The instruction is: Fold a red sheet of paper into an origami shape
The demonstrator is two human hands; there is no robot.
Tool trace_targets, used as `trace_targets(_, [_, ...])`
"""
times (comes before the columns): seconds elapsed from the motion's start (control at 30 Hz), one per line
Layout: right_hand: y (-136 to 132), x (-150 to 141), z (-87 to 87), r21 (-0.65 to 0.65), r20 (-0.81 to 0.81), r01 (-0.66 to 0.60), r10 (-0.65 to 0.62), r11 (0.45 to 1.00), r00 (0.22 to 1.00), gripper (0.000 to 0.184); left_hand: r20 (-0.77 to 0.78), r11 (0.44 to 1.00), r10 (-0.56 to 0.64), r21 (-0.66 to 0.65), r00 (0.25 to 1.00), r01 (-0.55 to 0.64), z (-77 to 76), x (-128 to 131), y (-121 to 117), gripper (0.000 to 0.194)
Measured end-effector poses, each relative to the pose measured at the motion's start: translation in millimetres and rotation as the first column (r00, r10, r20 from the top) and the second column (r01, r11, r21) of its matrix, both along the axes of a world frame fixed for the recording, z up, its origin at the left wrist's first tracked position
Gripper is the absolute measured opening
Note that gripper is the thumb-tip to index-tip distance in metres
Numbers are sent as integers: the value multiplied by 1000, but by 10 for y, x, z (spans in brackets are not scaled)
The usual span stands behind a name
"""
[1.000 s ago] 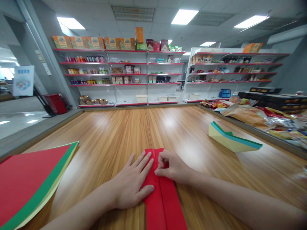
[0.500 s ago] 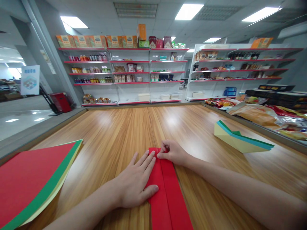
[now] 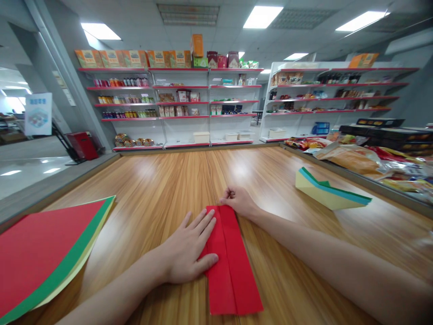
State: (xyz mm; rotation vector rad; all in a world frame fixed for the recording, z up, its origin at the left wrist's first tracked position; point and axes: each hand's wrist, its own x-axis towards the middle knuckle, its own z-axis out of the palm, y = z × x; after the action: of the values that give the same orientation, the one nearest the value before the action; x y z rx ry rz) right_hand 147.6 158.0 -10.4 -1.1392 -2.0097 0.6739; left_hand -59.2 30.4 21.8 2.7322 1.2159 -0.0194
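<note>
A folded strip of red paper (image 3: 233, 262) lies lengthwise on the wooden table in front of me, with a seam running down its middle. Flat on its left side rests my left hand (image 3: 189, 248), open, its fingertips near the far end and its thumb lower on the strip. My right hand (image 3: 238, 201) is at the strip's far right corner, fingers curled in and thumb near the index finger. Its fingertips lie just past the far edge, and I see no paper between them.
Red, green and cream paper sheets (image 3: 54, 243) are stacked at the left. A folded paper boat (image 3: 328, 192) in cream, blue and green stands at the right. Packaged snacks (image 3: 352, 158) lie beyond the table's raised right edge. Stocked shelves (image 3: 182, 103) stand behind the table.
My right hand has slid away from me, from on the red strip to just beyond its far edge. The strip's near end has come into view. My left hand stays flat on the paper.
</note>
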Motion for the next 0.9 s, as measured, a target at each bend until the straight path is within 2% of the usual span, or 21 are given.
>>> trace_targets(0.1, [-232,100,48,-1,14,-47,47,999,999,20,12,1000,-17,-7,1000,17,16,-26,18,75])
trace_targets(0.17, [-384,141,81,72,88,-140,133,988,987,29,19,1000,-25,-10,1000,26,34,-38,26,76])
trace_targets(0.27, [-499,140,113,172,223,-212,171,962,960,26,16,998,-56,15,998,56,54,-30,22,72])
trace_targets(0.43, [-462,80,120,221,300,-215,144,951,943,19,46,999,-46,7,998,46,13,-1,1,55])
trace_targets(0.53, [-453,67,113,220,299,-228,157,948,941,15,88,998,-44,-31,995,47,-12,-10,-4,62])
trace_targets(0.63, [-469,80,117,170,302,-264,205,949,931,20,90,998,-37,-40,995,41,-3,-12,-18,74])
trace_targets(0.77, [-499,111,153,105,315,-302,257,947,914,33,55,998,-21,-61,998,24,28,10,-45,75])
trace_targets(0.9, [-551,104,199,130,326,-356,300,925,897,26,40,998,-14,-61,999,17,33,14,-42,78])
